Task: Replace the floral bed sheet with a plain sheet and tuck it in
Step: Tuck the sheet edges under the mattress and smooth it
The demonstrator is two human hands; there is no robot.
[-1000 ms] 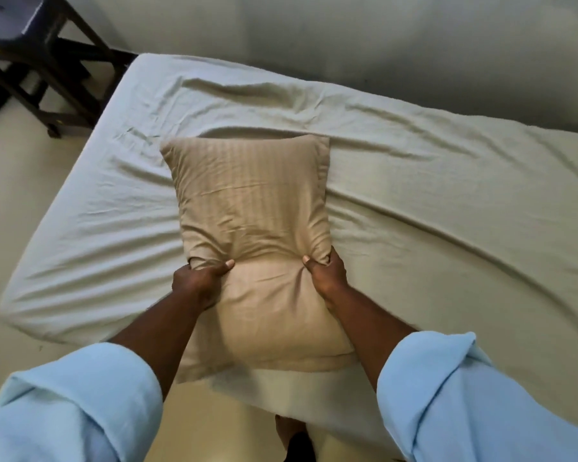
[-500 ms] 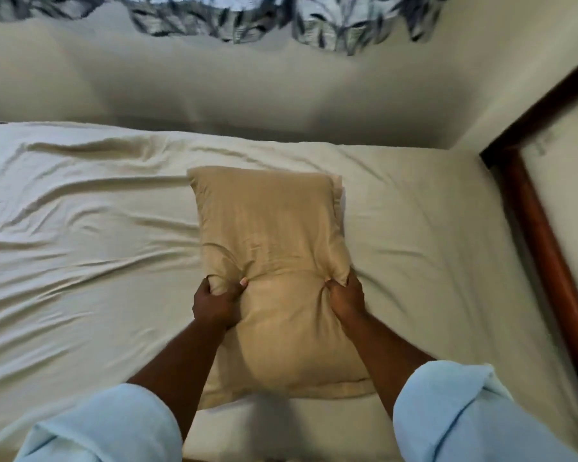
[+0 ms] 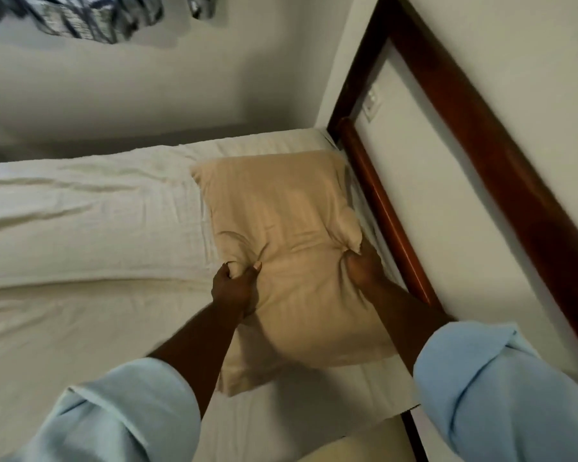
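Head view: I read plain sheet as cream, creased; left hand and right hand grip pillow.

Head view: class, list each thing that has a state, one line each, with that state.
Pillow: gripped at both sides, next to the wooden headboard.
Plain sheet: spread flat, creased.
Left hand: grips the pillow's left side.
Right hand: grips the pillow's right side.
Patterned cloth: up by the wall, blurred.
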